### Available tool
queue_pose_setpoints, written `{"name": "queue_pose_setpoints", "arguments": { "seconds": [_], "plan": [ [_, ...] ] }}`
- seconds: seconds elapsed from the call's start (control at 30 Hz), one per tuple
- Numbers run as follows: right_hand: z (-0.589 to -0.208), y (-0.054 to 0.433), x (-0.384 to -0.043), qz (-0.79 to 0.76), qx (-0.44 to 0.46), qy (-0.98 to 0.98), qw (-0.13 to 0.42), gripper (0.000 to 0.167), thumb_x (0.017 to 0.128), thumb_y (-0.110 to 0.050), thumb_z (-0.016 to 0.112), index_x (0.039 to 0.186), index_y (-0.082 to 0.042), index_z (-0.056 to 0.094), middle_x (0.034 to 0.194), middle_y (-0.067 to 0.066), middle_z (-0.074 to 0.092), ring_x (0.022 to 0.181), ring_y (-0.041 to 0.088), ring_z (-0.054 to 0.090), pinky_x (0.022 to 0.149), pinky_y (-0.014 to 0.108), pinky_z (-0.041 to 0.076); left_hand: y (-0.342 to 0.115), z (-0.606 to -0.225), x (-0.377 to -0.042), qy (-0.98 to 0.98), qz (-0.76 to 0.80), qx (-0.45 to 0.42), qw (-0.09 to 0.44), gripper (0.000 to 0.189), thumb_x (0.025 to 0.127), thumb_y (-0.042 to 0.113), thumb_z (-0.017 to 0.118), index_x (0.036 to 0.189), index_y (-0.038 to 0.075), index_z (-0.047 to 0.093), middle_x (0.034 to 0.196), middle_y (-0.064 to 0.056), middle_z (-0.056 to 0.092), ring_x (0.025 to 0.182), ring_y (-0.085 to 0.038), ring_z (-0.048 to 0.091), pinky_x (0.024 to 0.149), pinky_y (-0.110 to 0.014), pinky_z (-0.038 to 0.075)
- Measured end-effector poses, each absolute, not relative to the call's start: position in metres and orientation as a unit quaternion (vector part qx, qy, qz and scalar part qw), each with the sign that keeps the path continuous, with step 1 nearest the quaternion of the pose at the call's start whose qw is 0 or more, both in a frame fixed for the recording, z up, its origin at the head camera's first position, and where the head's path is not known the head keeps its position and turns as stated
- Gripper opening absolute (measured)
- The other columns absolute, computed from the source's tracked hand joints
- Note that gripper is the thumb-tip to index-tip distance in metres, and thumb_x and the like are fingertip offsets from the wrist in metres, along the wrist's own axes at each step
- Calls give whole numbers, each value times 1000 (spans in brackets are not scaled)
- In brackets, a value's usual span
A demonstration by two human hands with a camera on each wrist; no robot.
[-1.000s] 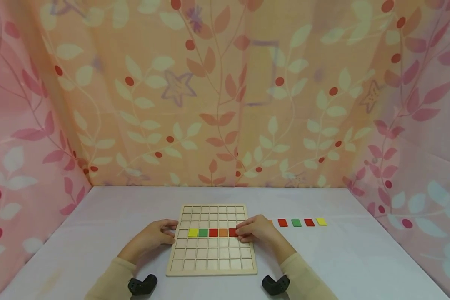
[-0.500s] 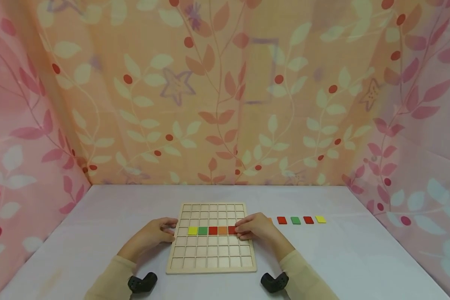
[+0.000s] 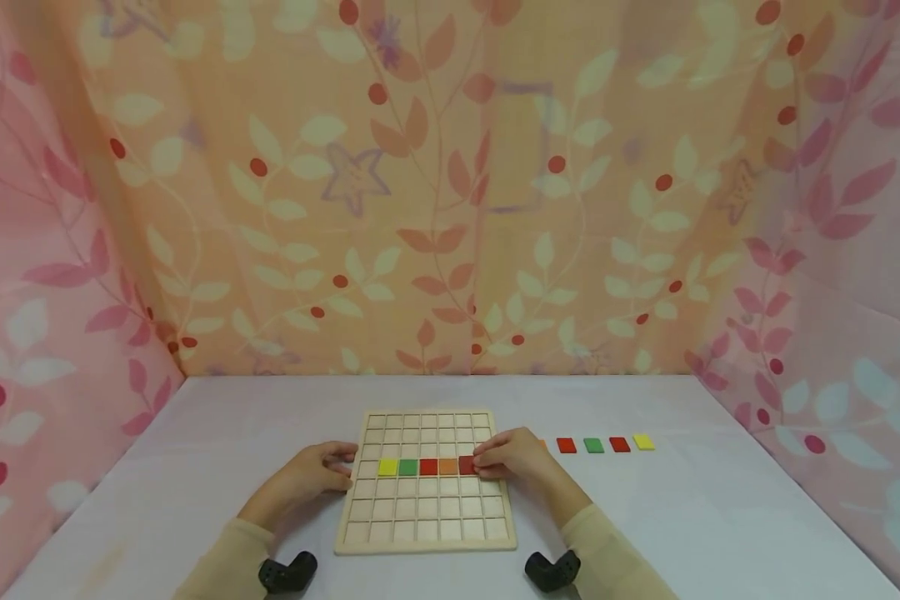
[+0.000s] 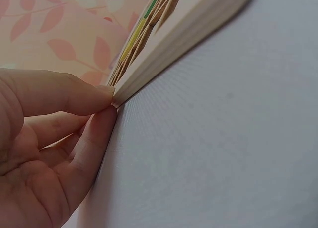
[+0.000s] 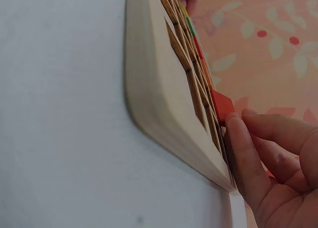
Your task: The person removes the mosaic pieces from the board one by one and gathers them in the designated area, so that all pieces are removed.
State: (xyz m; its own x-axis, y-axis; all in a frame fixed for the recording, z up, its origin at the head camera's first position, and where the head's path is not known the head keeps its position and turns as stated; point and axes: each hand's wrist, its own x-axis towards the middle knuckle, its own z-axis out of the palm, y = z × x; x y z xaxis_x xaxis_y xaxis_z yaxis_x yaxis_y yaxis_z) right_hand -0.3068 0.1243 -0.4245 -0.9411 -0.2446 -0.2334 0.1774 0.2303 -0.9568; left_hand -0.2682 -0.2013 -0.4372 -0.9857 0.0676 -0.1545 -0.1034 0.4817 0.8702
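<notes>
A wooden grid board lies on the white table. Across one of its rows runs a line of square tiles: a yellow tile, a green tile, a red tile and an orange tile. At the right of this line, my right hand pinches another red tile between thumb and fingers; the right wrist view shows it tilted up from the grid. My left hand grips the board's left edge, thumb and fingertips close together at the rim.
Right of the board, a row of loose tiles lies on the table: a red one, a green one, another red one and a yellow one. An orange one is mostly hidden behind my right hand. Patterned curtains enclose the table.
Both hands keep nearly the same places. The red tile in my right hand looks darker than before, its angle slightly altered. The whole head view has shifted a little.
</notes>
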Motion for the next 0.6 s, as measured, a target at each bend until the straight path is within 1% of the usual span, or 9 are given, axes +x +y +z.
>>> {"name": "queue_pose_setpoints", "arguments": {
  "seconds": [0.17, 0.37, 0.6],
  "plan": [
    [-426, 122, -311, -610, -10, 775, 166, 18, 83, 3, 73, 99, 11, 71, 75, 7, 73, 63, 10, 67, 64, 26, 59, -201, -438, -268, 853, 514, -7, 87, 62, 76, -7, 72, 135, -8, 54, 125, -20, 61, 90, -16, 59, 74, -28, 52],
    [-423, 118, -314, -579, -16, 798, 164, 11, 83, 2, 74, 93, 7, 72, 68, 6, 69, 58, 10, 65, 61, 25, 58, -201, -437, -269, 854, 512, -13, 88, 62, 76, -7, 72, 135, -6, 55, 125, -18, 61, 91, -17, 59, 73, -28, 52],
    [-422, 117, -313, -572, -11, 804, 162, 12, 84, -1, 74, 93, 7, 73, 71, 6, 71, 58, 10, 65, 61, 26, 58, -201, -438, -268, 853, 514, -21, 87, 62, 75, -9, 72, 134, -7, 55, 122, -17, 62, 91, -18, 58, 73, -27, 51]
  ]
}}
